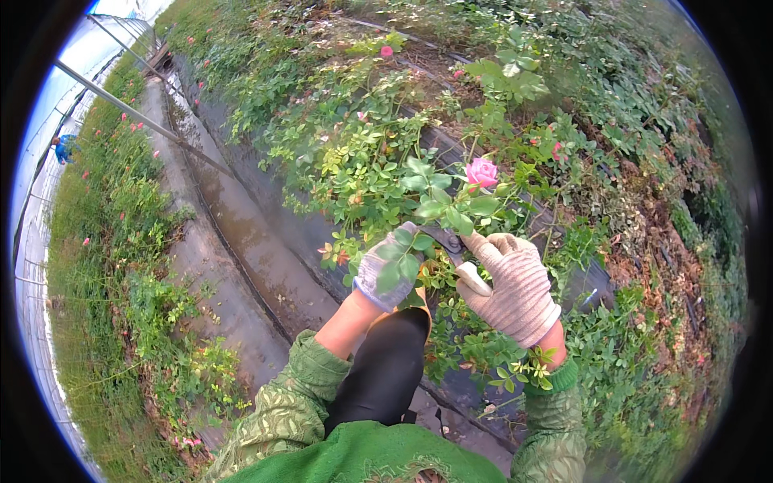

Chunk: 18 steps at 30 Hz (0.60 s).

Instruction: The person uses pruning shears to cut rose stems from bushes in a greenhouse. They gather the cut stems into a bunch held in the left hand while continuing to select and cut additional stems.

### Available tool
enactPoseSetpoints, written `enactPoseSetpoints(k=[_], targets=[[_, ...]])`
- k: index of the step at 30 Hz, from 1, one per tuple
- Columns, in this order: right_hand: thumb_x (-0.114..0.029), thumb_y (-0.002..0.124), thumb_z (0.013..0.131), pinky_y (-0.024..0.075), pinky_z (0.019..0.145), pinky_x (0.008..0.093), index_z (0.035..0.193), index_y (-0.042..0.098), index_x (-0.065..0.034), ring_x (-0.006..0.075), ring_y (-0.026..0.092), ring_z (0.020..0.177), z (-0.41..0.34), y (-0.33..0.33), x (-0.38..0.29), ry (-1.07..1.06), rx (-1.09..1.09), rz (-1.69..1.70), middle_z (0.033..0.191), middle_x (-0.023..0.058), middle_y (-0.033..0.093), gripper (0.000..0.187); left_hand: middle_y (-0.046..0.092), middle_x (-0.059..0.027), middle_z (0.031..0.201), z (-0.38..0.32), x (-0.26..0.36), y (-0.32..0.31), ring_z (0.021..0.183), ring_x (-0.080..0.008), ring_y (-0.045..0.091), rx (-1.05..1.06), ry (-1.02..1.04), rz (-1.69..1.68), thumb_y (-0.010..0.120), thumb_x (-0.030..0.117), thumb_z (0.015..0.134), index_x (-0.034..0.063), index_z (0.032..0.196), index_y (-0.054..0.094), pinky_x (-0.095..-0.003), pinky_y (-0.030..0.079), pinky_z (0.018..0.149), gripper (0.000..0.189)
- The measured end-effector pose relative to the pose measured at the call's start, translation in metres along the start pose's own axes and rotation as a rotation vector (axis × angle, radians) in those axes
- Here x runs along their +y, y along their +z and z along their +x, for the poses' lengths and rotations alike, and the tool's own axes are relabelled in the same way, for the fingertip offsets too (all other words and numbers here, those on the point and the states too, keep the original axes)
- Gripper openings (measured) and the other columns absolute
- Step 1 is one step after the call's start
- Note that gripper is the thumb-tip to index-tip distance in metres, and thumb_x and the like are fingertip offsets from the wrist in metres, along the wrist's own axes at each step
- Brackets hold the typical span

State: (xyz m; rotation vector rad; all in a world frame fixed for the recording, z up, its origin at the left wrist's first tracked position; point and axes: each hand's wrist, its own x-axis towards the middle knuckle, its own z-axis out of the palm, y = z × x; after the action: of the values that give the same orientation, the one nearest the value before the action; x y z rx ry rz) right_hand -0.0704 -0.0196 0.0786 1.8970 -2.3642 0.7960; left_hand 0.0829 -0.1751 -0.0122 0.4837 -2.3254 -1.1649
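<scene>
Pruning shears [449,239] with a pale handle [473,278] are in my gloved right hand [513,287]. Their dark metal head points up and left, close to my left fingertips. My gloved left hand [386,265] is curled around a leafy rose stem, the stem itself mostly hidden by leaves [400,263] lying over the glove. Just above both hands a pink rose [481,173] in full bloom stands with a green bud [502,189] beside it. Broad rose leaves [450,208] hang over the shears and partly cover the blades.
Rose bushes [362,151] crowd the bed ahead and right, with black plastic sheeting [447,151] between them. A wet, muddy furrow [241,241] runs along my left. Beyond it grows another rose row [121,241]. A metal pole [139,115] slants across; a person in blue [64,148] is far left.
</scene>
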Motion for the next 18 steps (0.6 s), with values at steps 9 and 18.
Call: enactPoseSetpoints(k=[9,18], targets=[[-0.032,0.071,0.08,0.0487,0.062,0.0244,0.12,0.056,-0.0001,0.0153,0.063,0.068,-0.048,0.003,-0.01,0.746,-0.607,1.791,0.092,0.0096,0.064,0.054,0.058,-0.0091,0.122,0.032,0.058,0.009,0.105,-0.019,0.061,-0.091,-0.796,-1.39,0.061,0.024,0.087,0.0129,0.138,0.048,-0.0354,0.052,0.089,0.054],[-0.029,0.078,0.076,0.0392,0.039,0.0292,0.11,0.052,-0.0029,0.0148,0.048,0.046,-0.072,-0.018,0.026,0.824,0.121,1.666,0.067,0.0075,0.056,0.05,0.068,-0.008,0.1,0.108,0.048,0.017,0.091,-0.0216,0.067,0.044,0.171,-0.545,0.067,0.028,0.092,0.0038,0.101,0.061,-0.0451,0.044,0.101,0.027]])
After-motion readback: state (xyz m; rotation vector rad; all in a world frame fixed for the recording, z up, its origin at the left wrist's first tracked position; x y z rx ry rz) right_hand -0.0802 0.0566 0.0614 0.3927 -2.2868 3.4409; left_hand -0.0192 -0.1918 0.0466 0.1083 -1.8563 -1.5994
